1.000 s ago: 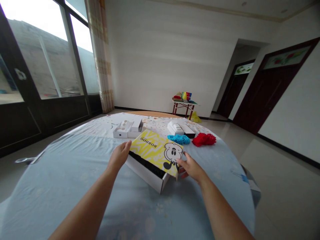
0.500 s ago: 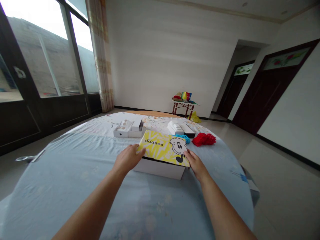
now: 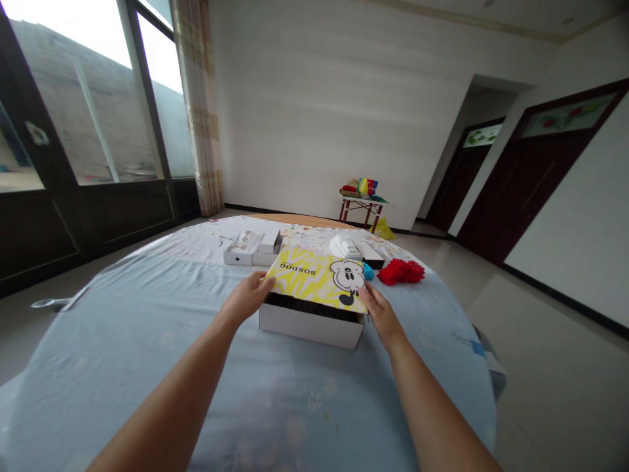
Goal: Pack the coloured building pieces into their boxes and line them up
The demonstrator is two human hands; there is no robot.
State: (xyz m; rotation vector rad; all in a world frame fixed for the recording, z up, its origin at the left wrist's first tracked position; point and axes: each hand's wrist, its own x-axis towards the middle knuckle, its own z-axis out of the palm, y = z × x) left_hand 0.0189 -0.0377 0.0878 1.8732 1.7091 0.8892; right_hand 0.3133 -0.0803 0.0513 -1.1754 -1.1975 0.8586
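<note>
A yellow and white box lid [image 3: 314, 278], printed with BOBDOG and a cartoon dog, is raised above a white box [image 3: 309, 326] on the table. My left hand [image 3: 250, 292] grips the lid's left edge, thumb on top. At its right edge, my right hand [image 3: 381, 311] holds the lid with its fingers closed. A dark gap shows between the lid's front edge and the box; what lies inside cannot be made out. Just behind the lid's right corner sits a bright blue bundle [image 3: 368, 271], partly hidden, with a red bundle [image 3: 401, 271] farther right.
The round table has a pale blue flowered cloth [image 3: 162, 367]. Small white boxes [image 3: 253, 249] stand at the back left. At the back right are a white open box [image 3: 344, 247] and a black-and-white box [image 3: 369, 255]. A small side table [image 3: 363, 200] stands by the wall.
Both hands have lifted the lid's front edge and shifted it slightly back and left. The gap above the box has widened, and the lid now covers more of the blue bundle.
</note>
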